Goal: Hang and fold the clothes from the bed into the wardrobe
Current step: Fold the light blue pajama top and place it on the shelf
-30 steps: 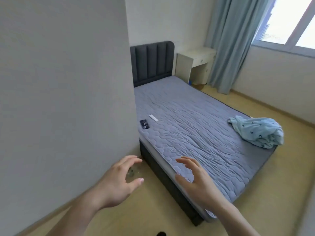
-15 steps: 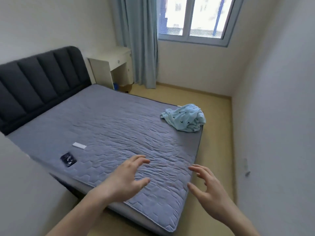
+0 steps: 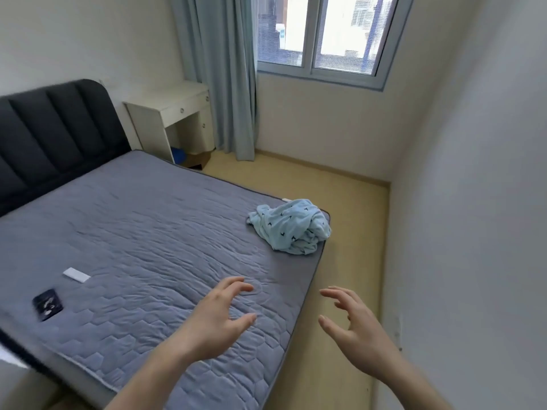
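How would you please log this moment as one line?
left hand: open, empty | right hand: open, empty | light blue garment: crumpled at bed corner, untouched

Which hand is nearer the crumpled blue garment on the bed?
Left, narrowly. The left hand hovers over the mattress below the garment; the right hand hangs over the floor beside the bed.

I'm looking into a small home bedroom. A bed (image 3: 142, 232) with a grey quilted mattress cover and a dark padded headboard (image 3: 56, 134) fills the left of the frame. At upper centre a white table (image 3: 168, 108) with drawers stands beside a pale blue curtain (image 3: 219, 75) and a window (image 3: 328, 34). Plain walls and a light wood floor (image 3: 349, 208) close it in.
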A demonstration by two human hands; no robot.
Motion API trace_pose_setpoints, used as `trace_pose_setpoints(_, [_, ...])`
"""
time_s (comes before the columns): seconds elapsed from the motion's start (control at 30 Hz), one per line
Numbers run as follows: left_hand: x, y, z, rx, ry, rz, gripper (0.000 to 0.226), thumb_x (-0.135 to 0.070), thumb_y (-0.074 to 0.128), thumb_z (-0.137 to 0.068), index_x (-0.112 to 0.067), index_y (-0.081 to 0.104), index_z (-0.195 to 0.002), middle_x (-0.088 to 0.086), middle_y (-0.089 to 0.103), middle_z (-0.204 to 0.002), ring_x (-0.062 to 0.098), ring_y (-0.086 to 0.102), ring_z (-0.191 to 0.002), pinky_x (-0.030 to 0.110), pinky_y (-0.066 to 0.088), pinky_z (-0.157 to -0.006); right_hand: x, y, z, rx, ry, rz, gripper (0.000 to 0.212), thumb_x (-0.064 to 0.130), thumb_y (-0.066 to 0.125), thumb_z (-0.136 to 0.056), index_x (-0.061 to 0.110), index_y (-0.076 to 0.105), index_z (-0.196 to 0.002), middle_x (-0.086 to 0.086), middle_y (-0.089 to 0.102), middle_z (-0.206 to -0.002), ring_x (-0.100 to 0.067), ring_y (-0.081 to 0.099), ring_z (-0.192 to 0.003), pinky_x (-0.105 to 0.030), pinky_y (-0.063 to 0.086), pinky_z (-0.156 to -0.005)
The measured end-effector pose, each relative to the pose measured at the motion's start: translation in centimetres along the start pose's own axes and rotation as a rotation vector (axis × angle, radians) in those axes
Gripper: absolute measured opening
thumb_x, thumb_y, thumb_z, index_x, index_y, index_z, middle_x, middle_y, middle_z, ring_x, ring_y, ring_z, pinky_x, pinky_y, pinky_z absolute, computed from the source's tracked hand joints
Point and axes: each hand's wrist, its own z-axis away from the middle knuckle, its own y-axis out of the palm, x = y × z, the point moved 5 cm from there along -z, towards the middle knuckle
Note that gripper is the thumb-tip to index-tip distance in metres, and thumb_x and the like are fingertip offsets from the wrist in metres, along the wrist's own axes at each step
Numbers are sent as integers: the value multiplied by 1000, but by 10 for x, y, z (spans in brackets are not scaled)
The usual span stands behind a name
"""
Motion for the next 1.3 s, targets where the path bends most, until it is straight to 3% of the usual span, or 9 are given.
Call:
trace_pose_setpoints(0.07, [-5, 3, -22, -5, -21, 16, 48, -50, 70, -90, -41, 54, -135, -29, 37, -145, -5, 39, -137, 13, 28, -109, -11, -17, -31, -3, -11, -24, 40, 34, 70, -96, 43, 54, -132, 29, 46, -137, 3, 51, -124, -2, 38, -90])
trace_pose_setpoints(0.37, [46, -13, -128, -110, -244, 51, 44, -44, 74, -90, -39, 58, -131, -22, 41, -147, 0, 45, -133, 22, 37, -107, -41, -21, -197, 182, -81, -46, 42, 48, 67, -93, 52, 51, -131, 45, 37, -133, 17, 43, -124, -8, 40, -91])
trace_pose_setpoints(0.67, [74, 1, -300, -95, -358, 84, 44, -40, 73, -91, -35, 59, -132, -14, 43, -150, 8, 51, -130, 25, 40, -107, -114, -63, -383, 183, 86, -24, 42, 41, 68, -95, 42, 52, -135, 22, 47, -134, -3, 54, -120, -23, 47, -93])
trace_pose_setpoints(0.8, [75, -1, -373, -98, -377, 97, 40, -42, 73, -91, -41, 57, -127, -18, 43, -146, 4, 51, -126, 19, 38, -102, -152, -68, -462, 220, 217, -60, 51, 42, 67, -96, 37, 48, -143, 13, 50, -138, -5, 57, -113, -28, 53, -89])
trace_pose_setpoints(0.93, [88, 3, -437, -170, -470, 143, 38, -36, 74, -91, -34, 61, -127, -18, 45, -141, 4, 53, -120, 17, 37, -97, -195, -64, -568, 303, 329, -81, 63, 41, 67, -96, 31, 42, -153, 5, 52, -145, -16, 55, -129, -32, 49, -99])
trace_pose_setpoints(1.07, [103, 30, -461, -277, -645, 239, 35, -26, 76, -91, -31, 62, -123, -12, 52, -135, 9, 59, -112, 23, 44, -91, -236, -37, -670, 503, 356, 18, 67, 35, 65, -99, 25, 35, -159, -2, 41, -160, -23, 44, -143, -34, 44, -107])
trace_pose_setpoints(1.13, [114, 50, -473, -314, -742, 299, 35, -25, 75, -92, -33, 61, -123, -13, 53, -132, 7, 58, -112, 28, 48, -94, -260, -16, -719, 573, 380, 83, 69, 34, 63, -99, 26, 33, -160, -5, 42, -160, -25, 52, -134, -33, 48, -101])
trace_pose_setpoints(1.2, [118, 72, -477, -317, -809, 317, 35, -25, 74, -92, -34, 61, -123, -17, 52, -130, 2, 56, -112, 28, 48, -95, -284, 7, -751, 631, 420, 105, 69, 33, 63, -99, 27, 32, -161, -7, 50, -153, -23, 60, -113, -31, 50, -85])
trace_pose_setpoints(1.3, [124, 107, -474, -313, -918, 348, 33, -26, 74, -92, -37, 60, -120, -23, 51, -128, -4, 55, -111, 26, 47, -96, -318, 40, -785, 663, 495, 56, 66, 27, 64, -100, 21, 35, -160, -10, 55, -148, -28, 59, -123, -29, 46, -88])
